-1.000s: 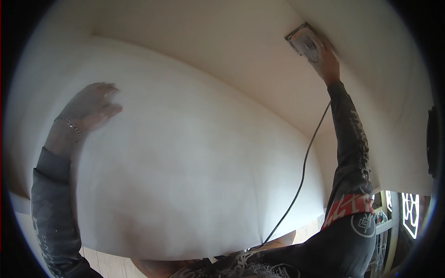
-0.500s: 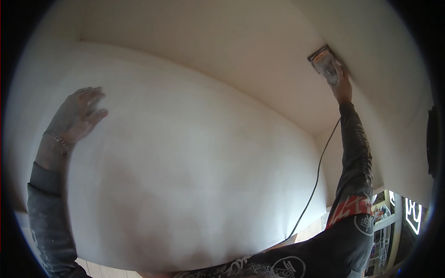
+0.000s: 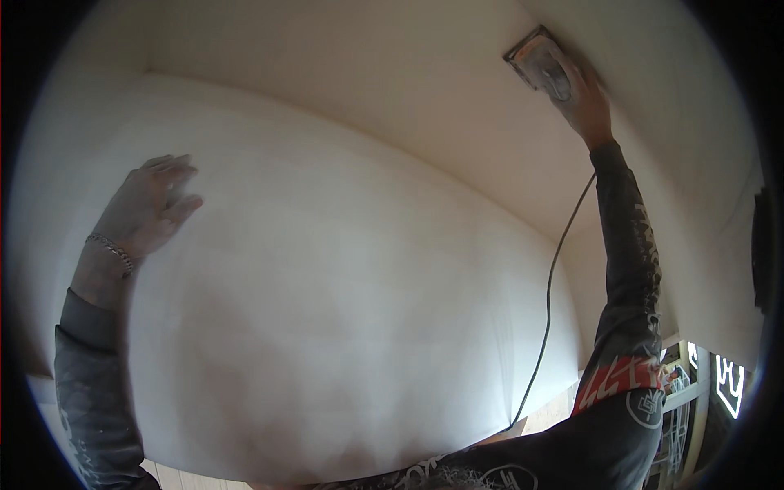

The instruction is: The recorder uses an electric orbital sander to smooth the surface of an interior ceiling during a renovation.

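Note:
My right hand stretches up to the far right, wrapped round a dusty power sander. The sander's flat square pad lies against the beige sloped surface, close to where it meets the panel on the right. A dark cord hangs from beside my right wrist down toward the lower edge. On the left, my left hand is held out by the broad white panel, fingers and thumb apart, with nothing in it. Whether its fingertips touch the panel I cannot tell. A chain bracelet circles the left wrist.
A curved pale wall runs along the right side. Beyond it at the lower right are a wire rack and a bright light. Light wooden boards show at the lower left. The cord hangs close to my right arm.
My right hand has slid the sander up and to the left along the sloped surface, and the cord has shifted with it. My left hand has drifted slightly to the right.

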Tool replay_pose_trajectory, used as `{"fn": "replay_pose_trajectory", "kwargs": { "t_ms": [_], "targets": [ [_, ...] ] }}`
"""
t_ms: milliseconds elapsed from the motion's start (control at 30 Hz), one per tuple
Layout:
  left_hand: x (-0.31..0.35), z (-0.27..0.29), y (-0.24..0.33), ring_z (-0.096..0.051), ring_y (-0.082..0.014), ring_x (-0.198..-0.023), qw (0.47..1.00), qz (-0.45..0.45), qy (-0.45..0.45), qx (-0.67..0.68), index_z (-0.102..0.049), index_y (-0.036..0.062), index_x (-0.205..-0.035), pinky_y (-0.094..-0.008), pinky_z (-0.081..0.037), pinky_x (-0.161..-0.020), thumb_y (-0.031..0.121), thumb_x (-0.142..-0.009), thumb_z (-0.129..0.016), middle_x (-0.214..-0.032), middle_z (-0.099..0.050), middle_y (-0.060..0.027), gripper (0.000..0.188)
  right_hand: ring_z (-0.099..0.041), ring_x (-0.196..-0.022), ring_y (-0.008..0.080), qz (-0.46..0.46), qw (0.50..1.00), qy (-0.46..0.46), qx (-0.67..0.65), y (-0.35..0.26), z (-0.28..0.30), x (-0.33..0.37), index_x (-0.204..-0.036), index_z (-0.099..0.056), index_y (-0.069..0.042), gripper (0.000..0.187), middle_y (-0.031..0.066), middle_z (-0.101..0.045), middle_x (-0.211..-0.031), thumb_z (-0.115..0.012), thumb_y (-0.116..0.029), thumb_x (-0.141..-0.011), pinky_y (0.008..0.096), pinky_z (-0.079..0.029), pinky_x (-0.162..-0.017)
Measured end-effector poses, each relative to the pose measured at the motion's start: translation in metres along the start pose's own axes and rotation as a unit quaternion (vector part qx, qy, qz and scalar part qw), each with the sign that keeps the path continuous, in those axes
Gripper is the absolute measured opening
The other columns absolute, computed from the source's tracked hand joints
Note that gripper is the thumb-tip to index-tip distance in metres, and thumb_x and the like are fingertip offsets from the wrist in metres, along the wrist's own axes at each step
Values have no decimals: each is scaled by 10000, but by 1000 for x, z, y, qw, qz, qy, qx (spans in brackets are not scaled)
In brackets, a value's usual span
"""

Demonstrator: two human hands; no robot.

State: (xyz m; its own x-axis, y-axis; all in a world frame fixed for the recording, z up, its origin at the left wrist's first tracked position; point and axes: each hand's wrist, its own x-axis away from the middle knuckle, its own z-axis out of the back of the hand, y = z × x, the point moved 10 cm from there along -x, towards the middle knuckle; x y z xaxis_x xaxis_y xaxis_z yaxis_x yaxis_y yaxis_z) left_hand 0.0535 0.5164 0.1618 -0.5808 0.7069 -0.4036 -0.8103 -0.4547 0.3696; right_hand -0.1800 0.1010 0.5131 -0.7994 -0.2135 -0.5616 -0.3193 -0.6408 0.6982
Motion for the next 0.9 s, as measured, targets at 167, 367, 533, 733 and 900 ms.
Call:
{"fn": "replay_pose_trajectory", "kwargs": {
  "t_ms": [167, 367, 533, 733, 900],
  "targets": [
    [-3, 0, 15, -519, -383, -1371, 999, -22, 14, -33, -678, 1, -1243, -453, -418, -1158, 272, -906, -729, -1417, -613, -200, 436, -595, -1243, 385, 38, 998, 40, -11, -53, 16, -47, -1523, -436, -322, 838, 132, -537, -1433, -836, -196, -797, 492, -564, -958],
    [-19, 9, 32, -564, -381, -1317, 999, -30, 0, -30, -660, 7, -1267, -451, -454, -1115, 360, -922, -702, -1361, -639, -200, 496, -542, -1335, 339, 4, 996, -37, 80, -90, 17, -107, -1559, -378, -213, 897, 133, -439, -1511, -860, -226, -803, 457, -498, -1124],
    [-38, 9, 42, -509, -370, -1385, 997, 13, -79, -14, -648, 20, -1291, -445, -404, -1175, 327, -939, -703, -1436, -595, -201, 470, -538, -1340, 340, 69, 993, 75, 56, -124, 33, -142, -1566, -364, -238, 926, 124, -453, -1507, -874, -224, -793, 446, -487, -1137],
    [-55, 19, 68, -644, -389, -1194, 997, -29, -43, -53, -654, 8, -1291, -467, -507, -1046, 363, -934, -696, -1300, -660, -213, 505, -565, -1295, 347, 47, 998, 28, -40, -146, 27, -176, -1564, -375, -256, 843, 143, -495, -1466, -823, -277, -851, 450, -520, -1092],
    [-70, 23, 83, -646, -394, -1195, 997, -50, -48, -38, -662, 1, -1284, -478, -509, -1046, 376, -938, -680, -1259, -682, -228, 510, -618, -1206, 369, 73, 995, 29, -65, -186, 30, -181, -1556, -397, -238, 747, 176, -513, -1409, -731, -421, -913, 470, -564, -1009]
  ]
}}
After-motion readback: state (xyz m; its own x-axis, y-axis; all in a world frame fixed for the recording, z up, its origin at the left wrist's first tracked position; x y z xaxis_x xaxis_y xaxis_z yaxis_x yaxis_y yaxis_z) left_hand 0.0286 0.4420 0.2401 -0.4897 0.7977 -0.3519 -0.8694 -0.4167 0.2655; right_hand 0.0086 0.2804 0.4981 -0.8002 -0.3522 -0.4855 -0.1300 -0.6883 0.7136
